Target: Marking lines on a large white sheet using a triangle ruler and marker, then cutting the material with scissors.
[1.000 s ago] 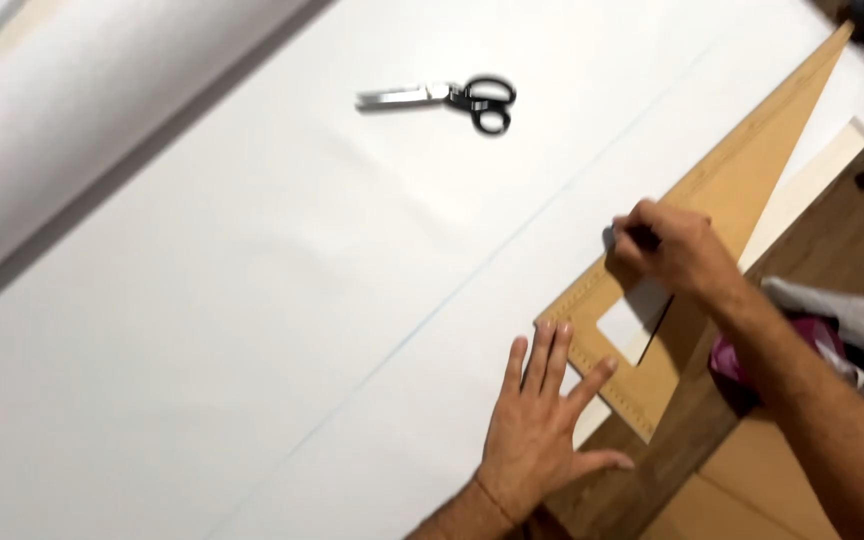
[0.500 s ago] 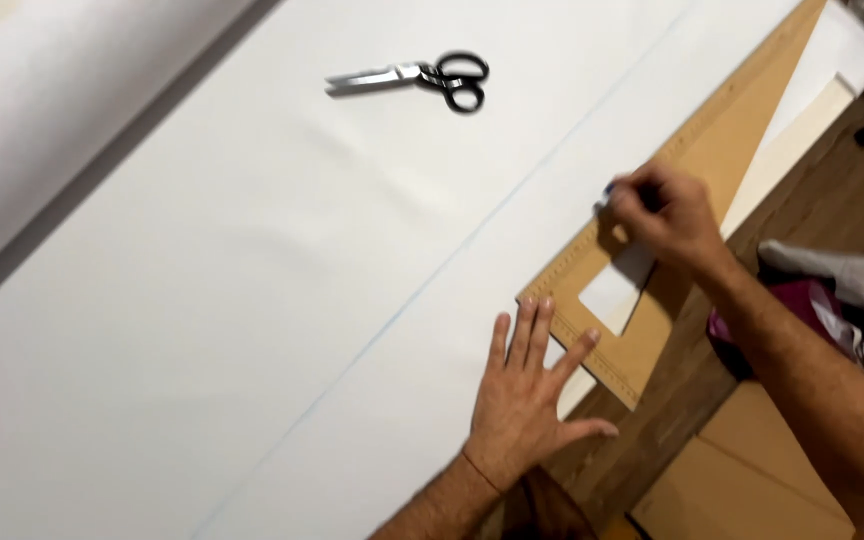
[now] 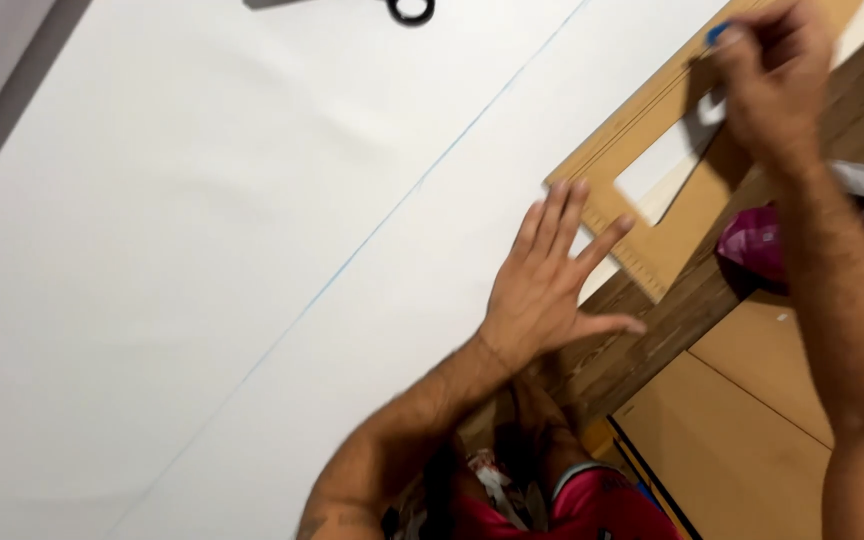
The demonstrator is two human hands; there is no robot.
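My left hand [image 3: 542,285] is spread flat, pressing the white sheet [image 3: 202,250] and the wooden triangle ruler [image 3: 642,150] near the tabletop's [image 3: 652,330] right edge. My right hand [image 3: 772,80] is pressed together around a blue marker [image 3: 718,34] on the ruler's long edge. Scissors [image 3: 410,10] lie toward the far edge.

Scissors [image 3: 410,10] cut off by top edge, only one black handle loop & a bit of shadow show. Wooden triangle ruler [image 3: 652,150] runs off top, tip unseen. Pen [image 3: 720,33] mostly hidden in right hand [image 3: 772,85], just blue end visible. Pink thing [image 3: 749,245] partly behind forearm, too blurry to ID.
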